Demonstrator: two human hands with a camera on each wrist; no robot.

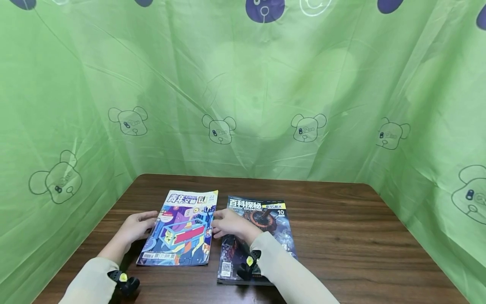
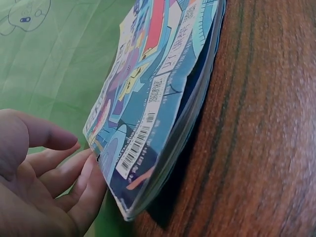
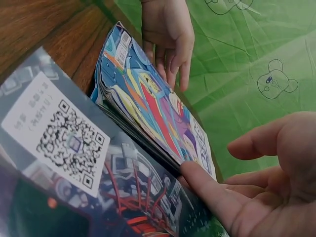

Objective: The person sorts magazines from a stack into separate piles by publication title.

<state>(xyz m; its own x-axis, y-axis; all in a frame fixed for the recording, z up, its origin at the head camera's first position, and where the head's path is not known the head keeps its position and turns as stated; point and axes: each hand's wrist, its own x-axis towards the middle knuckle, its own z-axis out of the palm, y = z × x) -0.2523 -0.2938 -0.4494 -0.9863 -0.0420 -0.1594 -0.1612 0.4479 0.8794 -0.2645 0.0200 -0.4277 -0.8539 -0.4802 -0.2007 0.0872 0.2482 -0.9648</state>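
Note:
A colorful magazine with a white title strip and a barcode lies face up on the table. Along its left edge is my left hand, fingertips at the side of the pages. My right hand reaches over a dark science magazine and touches the colorful one's right edge with its fingertips. In the right wrist view the index finger extends against that page edge, with the thumb held apart. The left wrist view shows the left fingers beside the cover's lower corner.
The brown wooden table has rounded far corners. A green curtain printed with bear faces hangs around its back and sides. Each wrist wears a black strapped device, one left and one right; the right one overlaps the dark magazine.

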